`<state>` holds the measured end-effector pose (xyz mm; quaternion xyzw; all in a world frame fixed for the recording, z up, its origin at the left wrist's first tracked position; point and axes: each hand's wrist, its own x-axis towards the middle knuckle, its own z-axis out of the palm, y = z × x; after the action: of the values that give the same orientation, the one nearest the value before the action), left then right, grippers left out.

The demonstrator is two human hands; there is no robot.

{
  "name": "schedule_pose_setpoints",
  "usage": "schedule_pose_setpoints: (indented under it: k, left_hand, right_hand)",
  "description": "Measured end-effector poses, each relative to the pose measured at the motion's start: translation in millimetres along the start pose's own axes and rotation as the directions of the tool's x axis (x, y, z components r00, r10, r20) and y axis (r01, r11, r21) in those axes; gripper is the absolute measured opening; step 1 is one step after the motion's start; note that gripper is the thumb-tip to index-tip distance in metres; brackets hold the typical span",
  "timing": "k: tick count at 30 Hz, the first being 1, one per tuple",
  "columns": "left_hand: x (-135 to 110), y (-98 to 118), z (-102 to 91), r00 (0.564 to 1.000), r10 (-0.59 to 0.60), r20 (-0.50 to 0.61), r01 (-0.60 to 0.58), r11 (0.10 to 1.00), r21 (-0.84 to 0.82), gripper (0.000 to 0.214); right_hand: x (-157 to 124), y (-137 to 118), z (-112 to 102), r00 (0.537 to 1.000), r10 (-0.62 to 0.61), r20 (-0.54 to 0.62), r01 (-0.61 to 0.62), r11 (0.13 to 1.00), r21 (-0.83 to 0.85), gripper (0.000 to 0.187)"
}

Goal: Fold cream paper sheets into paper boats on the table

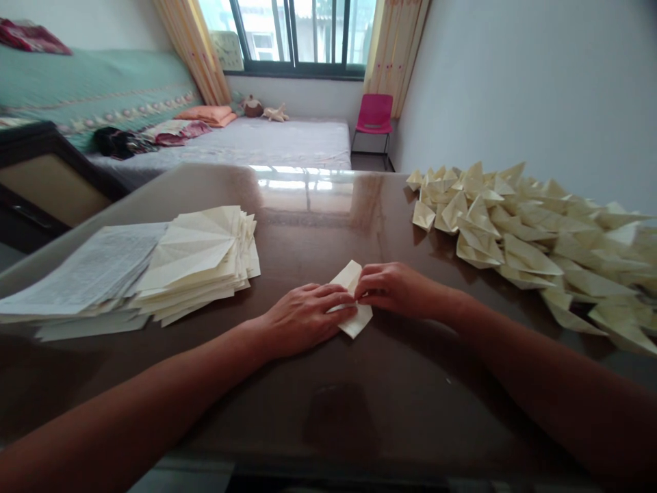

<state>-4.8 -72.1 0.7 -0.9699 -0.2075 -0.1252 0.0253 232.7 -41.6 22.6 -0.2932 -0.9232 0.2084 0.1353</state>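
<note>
A small cream sheet of folded paper (352, 274), long with pointed ends, lies on the table in front of me. Over its left side and middle rests my left hand (312, 311), closed on the paper with the fingers close together. My right hand (387, 284) pinches the paper's right edge between thumb and curled fingers. Both sets of fingertips meet near the middle and hide part of the folds.
Creased cream sheets (192, 243) are stacked at left, beside printed papers (92, 267). Many folded paper boats (513, 219) pile up along the right side of the glossy brown table (308, 411). Beyond stand a bed (292, 144) and a pink chair (374, 113).
</note>
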Motion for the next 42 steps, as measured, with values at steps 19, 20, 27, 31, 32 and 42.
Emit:
schedule_pose_setpoints:
  k: [19, 20, 27, 31, 32, 42]
  left_hand:
    - [13, 0, 7.3, 0.858, -0.505, 0.094, 0.512, 0.826, -0.235, 0.023]
    - [14, 1, 6.8, 0.848, -0.52, 0.105, 0.529, 0.815, -0.235, 0.022]
    - [19, 2, 2.6, 0.807, -0.56, 0.188, 0.591, 0.764, -0.261, 0.027]
    - [19, 2, 3.7, 0.817, -0.546, 0.185, 0.576, 0.783, -0.234, 0.026]
    - [19, 3, 4.2, 0.822, -0.541, 0.181, 0.57, 0.79, -0.226, 0.025]
    - [17, 3, 6.1, 0.847, -0.509, 0.154, 0.531, 0.821, -0.207, 0.023]
  right_hand:
    - [2, 5, -8, 0.988, 0.062, 0.14, -0.082, 0.987, 0.14, 0.021]
    - [2, 5, -7, 0.987, 0.08, 0.137, -0.1, 0.985, 0.139, 0.021]
    - [2, 3, -7, 0.985, 0.104, 0.14, -0.126, 0.979, 0.157, 0.021]
    - [2, 4, -6, 0.988, 0.09, 0.129, -0.107, 0.985, 0.134, 0.017]
    - [2, 4, -6, 0.988, 0.084, 0.126, -0.101, 0.986, 0.133, 0.017]
    - [-1, 4, -4, 0.989, 0.032, 0.146, -0.054, 0.987, 0.154, 0.02]
